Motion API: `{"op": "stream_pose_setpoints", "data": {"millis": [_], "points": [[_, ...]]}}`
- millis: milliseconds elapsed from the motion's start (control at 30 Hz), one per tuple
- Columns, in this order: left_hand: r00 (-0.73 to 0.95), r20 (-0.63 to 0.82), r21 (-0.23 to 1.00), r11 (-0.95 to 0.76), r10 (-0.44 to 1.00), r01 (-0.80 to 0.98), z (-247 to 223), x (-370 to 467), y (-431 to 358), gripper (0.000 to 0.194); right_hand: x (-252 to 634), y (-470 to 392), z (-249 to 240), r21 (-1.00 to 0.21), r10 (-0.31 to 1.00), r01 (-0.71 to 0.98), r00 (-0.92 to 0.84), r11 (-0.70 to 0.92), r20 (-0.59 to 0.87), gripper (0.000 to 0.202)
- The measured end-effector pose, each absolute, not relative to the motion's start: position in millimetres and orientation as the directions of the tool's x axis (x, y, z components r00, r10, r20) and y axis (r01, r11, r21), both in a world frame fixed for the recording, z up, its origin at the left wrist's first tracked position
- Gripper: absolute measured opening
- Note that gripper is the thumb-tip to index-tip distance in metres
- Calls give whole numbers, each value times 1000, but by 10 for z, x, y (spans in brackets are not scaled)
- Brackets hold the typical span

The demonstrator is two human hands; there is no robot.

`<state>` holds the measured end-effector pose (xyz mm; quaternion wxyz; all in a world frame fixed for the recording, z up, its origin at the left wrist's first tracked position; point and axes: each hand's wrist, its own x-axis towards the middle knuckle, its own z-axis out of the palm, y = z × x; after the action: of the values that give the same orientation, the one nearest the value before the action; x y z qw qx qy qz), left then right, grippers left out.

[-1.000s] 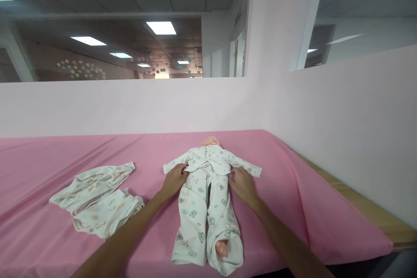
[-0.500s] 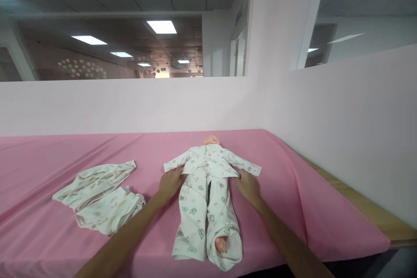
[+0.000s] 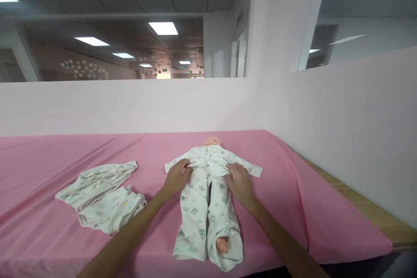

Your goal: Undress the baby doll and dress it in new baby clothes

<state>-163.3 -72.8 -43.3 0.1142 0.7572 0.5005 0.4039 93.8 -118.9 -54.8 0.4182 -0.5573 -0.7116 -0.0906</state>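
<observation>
A baby doll lies on its back, head at the far end. It wears a white printed long-sleeved top and matching trousers. One foot shows in the right trouser leg opening; the other is hidden. My left hand is closed on the lower edge of the top at its left side, which looks bunched there. On the right side, my right hand has its fingers bent and closed on the hem, over the trouser waist.
Two folded white printed baby garments lie on the pink cloth to the left. White walls with windows rise behind and to the right. A wooden board edge shows beyond the cloth at right.
Both hands have moved inward and slightly up from the outer corners of the top's hem, toward the doll's waist. The hem's left part is now gathered upward.
</observation>
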Motion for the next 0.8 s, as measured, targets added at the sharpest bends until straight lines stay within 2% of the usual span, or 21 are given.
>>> {"op": "stream_pose_setpoints", "data": {"millis": [133, 300, 400, 667, 800], "points": [[216, 569, 577, -572, 794, 583, -307, -1428, -828, 20, 719, -1187, -444, -371, 687, 795, -77, 479, 722, 18], [455, 571, 417, -719, 683, 556, -317, -1305, -976, 22, 584, -1211, -514, -298, 672, 736, -276, 607, 687, 17], [509, 547, 390, -741, 664, 547, -355, -1332, -989, 24, 591, -1229, -553, -307, 684, 720, -308, 622, 661, 18], [501, 539, 408, -730, 677, 548, -392, -1386, -1042, 24, 606, -1237, -579, -391, 681, 672, -235, 629, 693, 22], [334, 608, 467, -664, 721, 584, -402, -1433, -1068, 27, 664, -1214, -598, -504, 693, 646, -55, 573, 719, 24]]}}
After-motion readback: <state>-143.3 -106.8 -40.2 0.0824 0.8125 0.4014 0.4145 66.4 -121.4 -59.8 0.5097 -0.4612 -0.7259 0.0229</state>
